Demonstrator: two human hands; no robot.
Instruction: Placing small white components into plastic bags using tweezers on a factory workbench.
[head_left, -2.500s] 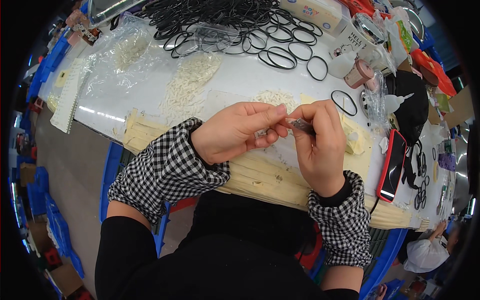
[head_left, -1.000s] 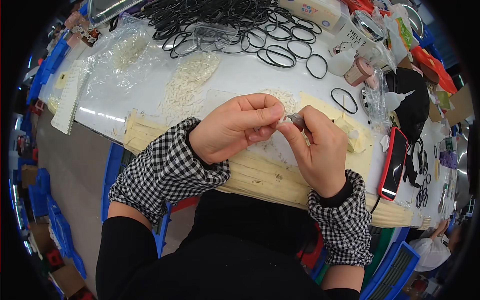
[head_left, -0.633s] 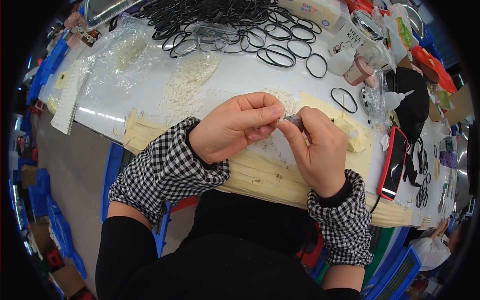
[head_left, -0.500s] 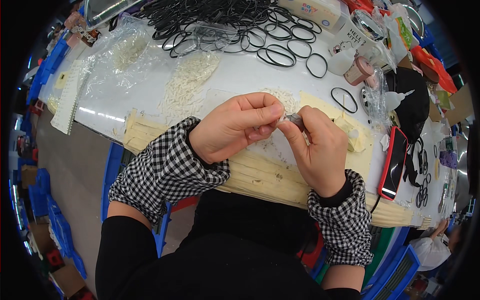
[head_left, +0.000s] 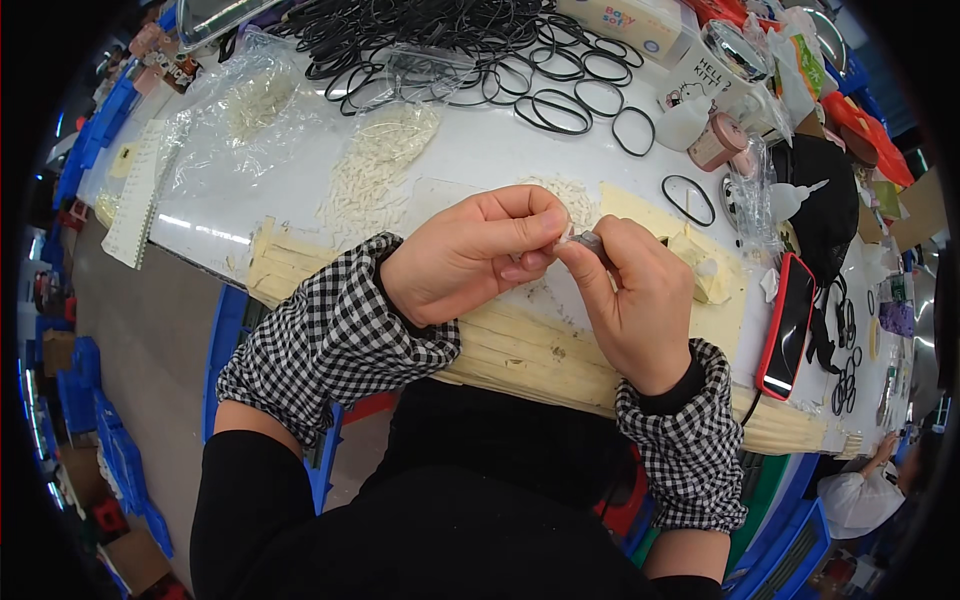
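My left hand (head_left: 465, 258) pinches a tiny whitish piece (head_left: 566, 234) between thumb and fingertip; its other fingers are curled in. Pressed up close to it, my right hand (head_left: 637, 295) grips a small grey object (head_left: 591, 243) between thumb and forefinger. The kind of that grey object is hidden by the fingers. Just beyond my fingertips lies a small heap of short white pieces (head_left: 572, 198). A larger spread of similar white pieces (head_left: 365, 180) lies to the left, running out of a clear plastic bag (head_left: 405, 125).
Black rubber rings (head_left: 550, 112) crowd the far side of the table. Cream tape (head_left: 530, 365) covers the near edge. To the right are a red-cased phone (head_left: 786, 325), a pink jar (head_left: 718, 142) and a white squeeze bottle (head_left: 795, 198). A notepad (head_left: 140, 195) overhangs the left edge.
Both hands stay nearly in place, fingertips still together. My right hand has shifted very slightly, and a little more of the whitish piece shows between the fingertips.
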